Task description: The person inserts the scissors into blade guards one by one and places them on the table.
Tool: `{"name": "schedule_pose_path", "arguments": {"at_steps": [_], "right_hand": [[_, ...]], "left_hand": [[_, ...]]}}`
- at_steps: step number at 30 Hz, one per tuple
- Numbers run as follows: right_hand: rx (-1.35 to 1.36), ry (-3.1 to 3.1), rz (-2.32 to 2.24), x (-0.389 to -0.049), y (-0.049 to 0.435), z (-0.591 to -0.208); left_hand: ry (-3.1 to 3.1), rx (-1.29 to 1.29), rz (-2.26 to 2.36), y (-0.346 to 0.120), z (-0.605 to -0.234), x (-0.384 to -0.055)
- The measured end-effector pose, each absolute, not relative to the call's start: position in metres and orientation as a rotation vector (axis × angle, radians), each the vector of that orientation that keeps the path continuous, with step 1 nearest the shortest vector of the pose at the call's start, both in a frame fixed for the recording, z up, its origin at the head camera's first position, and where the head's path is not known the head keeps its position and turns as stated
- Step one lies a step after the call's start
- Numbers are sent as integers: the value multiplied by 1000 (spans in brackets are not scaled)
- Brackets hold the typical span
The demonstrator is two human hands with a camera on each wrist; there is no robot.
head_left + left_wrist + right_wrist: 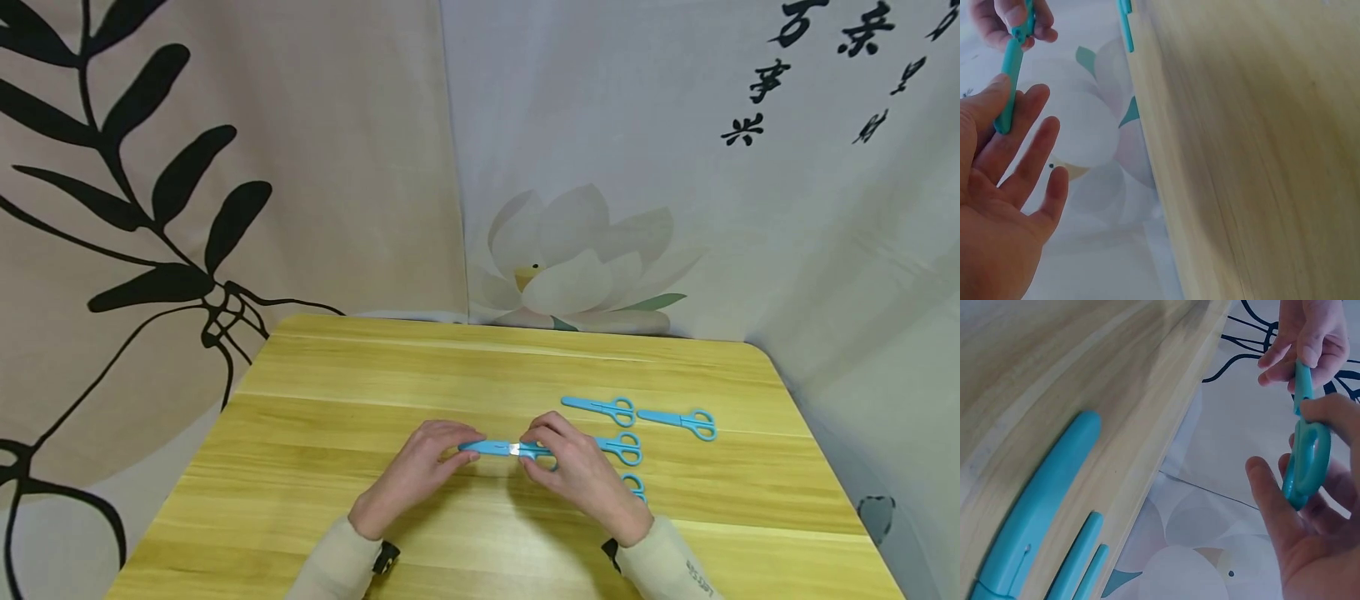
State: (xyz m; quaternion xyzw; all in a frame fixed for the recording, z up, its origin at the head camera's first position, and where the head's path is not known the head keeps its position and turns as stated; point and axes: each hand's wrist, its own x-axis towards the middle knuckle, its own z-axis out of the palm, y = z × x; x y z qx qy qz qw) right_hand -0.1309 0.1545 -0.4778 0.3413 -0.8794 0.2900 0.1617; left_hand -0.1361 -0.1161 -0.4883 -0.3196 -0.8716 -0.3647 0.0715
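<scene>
My left hand (427, 458) pinches the tip end of a blue blade cover (487, 447) between thumb and index finger; the other fingers spread loosely in the left wrist view. The right hand (570, 462) grips the handle loops (1311, 459) of a pair of blue scissors (534, 451). A short strip of silver blade (514, 449) shows between cover and handles, the rest of the blades hidden inside the cover. Both hands hold the scissors level above the wooden table, handles toward the right.
Several more covered blue scissors lie to the right on the table (337, 400): one pair at the back (600, 407), another farther right (678, 421), others partly behind the right hand (626, 450). Printed curtains (360, 167) hang beyond the table's far edge.
</scene>
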Motion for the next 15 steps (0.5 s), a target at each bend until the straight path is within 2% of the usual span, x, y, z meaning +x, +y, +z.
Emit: {"name": "schedule_pose_path", "arguments": {"at_steps": [15], "right_hand": [[996, -2461, 864, -131, 153, -477]], "left_hand": [[-2557, -998, -1097, -117, -488, -136]]}}
